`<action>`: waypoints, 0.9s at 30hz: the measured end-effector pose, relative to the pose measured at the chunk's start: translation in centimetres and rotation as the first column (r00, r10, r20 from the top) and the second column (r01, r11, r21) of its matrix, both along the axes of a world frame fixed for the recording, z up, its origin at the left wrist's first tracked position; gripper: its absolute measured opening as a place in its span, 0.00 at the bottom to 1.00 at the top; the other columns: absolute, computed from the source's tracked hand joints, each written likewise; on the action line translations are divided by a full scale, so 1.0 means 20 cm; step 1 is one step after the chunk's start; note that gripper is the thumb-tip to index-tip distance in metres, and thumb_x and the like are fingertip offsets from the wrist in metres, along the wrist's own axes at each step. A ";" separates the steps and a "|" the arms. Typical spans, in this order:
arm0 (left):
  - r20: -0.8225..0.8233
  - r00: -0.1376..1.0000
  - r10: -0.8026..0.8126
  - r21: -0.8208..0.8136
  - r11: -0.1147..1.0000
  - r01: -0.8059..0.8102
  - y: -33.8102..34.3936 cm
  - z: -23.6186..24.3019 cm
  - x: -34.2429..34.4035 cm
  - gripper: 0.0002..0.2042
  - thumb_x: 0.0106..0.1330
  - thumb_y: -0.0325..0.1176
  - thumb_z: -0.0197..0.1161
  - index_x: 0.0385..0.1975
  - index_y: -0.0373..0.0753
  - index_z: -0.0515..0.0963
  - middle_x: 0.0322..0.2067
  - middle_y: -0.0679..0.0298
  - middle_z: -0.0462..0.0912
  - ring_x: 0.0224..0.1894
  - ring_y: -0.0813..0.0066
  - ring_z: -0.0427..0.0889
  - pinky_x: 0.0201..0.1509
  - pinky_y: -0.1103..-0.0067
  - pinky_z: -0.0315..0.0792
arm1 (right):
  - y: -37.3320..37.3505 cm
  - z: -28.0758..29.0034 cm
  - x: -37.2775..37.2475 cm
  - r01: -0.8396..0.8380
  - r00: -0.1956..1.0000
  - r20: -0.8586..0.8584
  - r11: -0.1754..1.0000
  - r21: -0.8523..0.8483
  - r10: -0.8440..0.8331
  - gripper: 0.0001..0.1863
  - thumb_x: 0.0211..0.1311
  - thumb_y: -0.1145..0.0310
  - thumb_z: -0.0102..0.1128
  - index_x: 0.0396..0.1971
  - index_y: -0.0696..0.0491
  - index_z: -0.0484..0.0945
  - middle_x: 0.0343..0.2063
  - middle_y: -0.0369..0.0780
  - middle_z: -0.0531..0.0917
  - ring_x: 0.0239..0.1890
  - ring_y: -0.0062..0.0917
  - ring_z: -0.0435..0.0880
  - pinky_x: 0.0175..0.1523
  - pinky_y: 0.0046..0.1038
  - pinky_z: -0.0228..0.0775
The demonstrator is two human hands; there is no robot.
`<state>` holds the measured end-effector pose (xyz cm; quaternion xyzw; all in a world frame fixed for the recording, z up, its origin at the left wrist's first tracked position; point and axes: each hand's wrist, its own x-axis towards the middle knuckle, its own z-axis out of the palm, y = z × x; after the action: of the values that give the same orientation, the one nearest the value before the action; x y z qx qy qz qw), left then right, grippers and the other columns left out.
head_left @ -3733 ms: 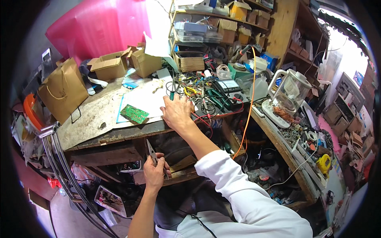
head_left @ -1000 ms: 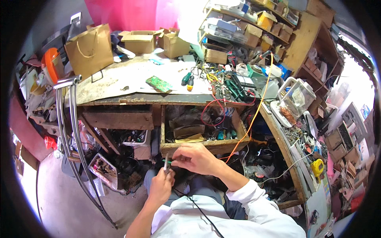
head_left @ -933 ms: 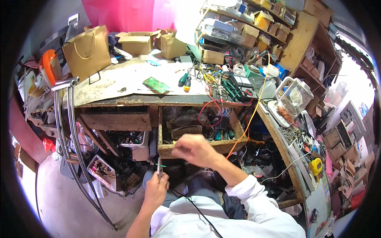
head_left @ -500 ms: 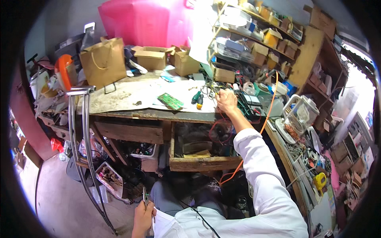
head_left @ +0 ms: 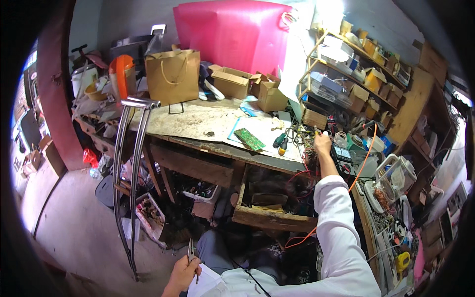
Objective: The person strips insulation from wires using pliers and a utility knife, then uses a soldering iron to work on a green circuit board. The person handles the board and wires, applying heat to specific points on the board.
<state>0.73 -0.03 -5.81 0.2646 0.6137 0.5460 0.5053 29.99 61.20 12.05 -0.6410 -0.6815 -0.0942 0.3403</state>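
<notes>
Low by my lap, my left hand (head_left: 185,274) is closed around a pair of pliers (head_left: 191,251), jaws pointing up. My right arm reaches forward over the bench, and my right hand (head_left: 322,144) is at the cluttered area right of the screwdrivers. Its fingers are drawn together near a small yellowish and white item; what they grip is too small to make out. Left of that hand lie a green-handled screwdriver (head_left: 279,140) and a yellow-and-black-handled one (head_left: 283,147). A green circuit board (head_left: 250,139) lies flat on white paper further left.
An open drawer (head_left: 274,219) juts out below the bench (head_left: 198,143). An orange cable (head_left: 365,159) hangs past my right arm. Metal crutches (head_left: 129,188) lean at the left bench edge. A paper bag (head_left: 173,79), cartons (head_left: 231,81) and loaded shelves (head_left: 366,59) stand behind.
My view has swung left, so the bench sits further right in the picture. My right hand's fingers now point up beside small items. The pliers in my left hand show more fully.
</notes>
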 end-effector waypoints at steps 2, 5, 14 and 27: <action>0.041 0.999 -0.001 0.027 1.000 0.000 0.02 0.03 0.00 0.09 0.74 0.34 0.53 0.34 0.34 0.73 0.21 0.65 0.77 0.24 0.82 0.74 0.28 0.82 0.68 | 0.02 0.01 0.03 -0.439 0.510 -0.822 0.898 0.005 0.254 0.14 0.68 0.59 0.56 0.27 0.54 0.79 0.28 0.43 0.85 0.30 0.30 0.85 0.34 0.32 0.74; 0.116 0.993 0.012 -0.010 1.000 -0.011 0.04 0.09 0.01 0.09 0.75 0.35 0.53 0.35 0.36 0.73 0.21 0.66 0.77 0.20 0.84 0.70 0.24 0.84 0.63 | -0.29 0.05 -0.09 -0.700 -0.331 -0.919 0.597 0.391 0.214 0.10 0.70 0.64 0.54 0.29 0.50 0.77 0.33 0.41 0.85 0.34 0.24 0.84 0.40 0.25 0.73; 0.199 0.979 -0.045 0.051 0.998 0.036 0.16 0.10 0.03 0.12 0.76 0.40 0.52 0.37 0.37 0.73 0.21 0.66 0.77 0.17 0.88 0.65 0.19 0.86 0.59 | -1.43 -0.22 -0.40 -0.954 -0.261 -0.956 0.116 0.276 0.133 0.13 0.49 0.82 0.59 0.38 0.62 0.75 0.36 0.45 0.80 0.39 0.33 0.83 0.44 0.33 0.79; 0.344 0.938 -0.052 0.077 0.997 0.027 0.17 0.15 0.05 0.13 0.76 0.42 0.53 0.38 0.37 0.72 0.21 0.66 0.76 0.18 0.87 0.65 0.19 0.85 0.60 | -2.05 -0.59 -0.75 -0.931 0.254 -0.474 0.081 -0.356 0.843 0.07 0.50 0.73 0.62 0.25 0.57 0.72 0.24 0.40 0.72 0.29 0.29 0.72 0.34 0.27 0.65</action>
<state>1.68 3.45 -2.89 0.1948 0.4902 0.5950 0.6064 15.08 20.22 0.22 -0.1658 -0.8911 0.3904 0.1611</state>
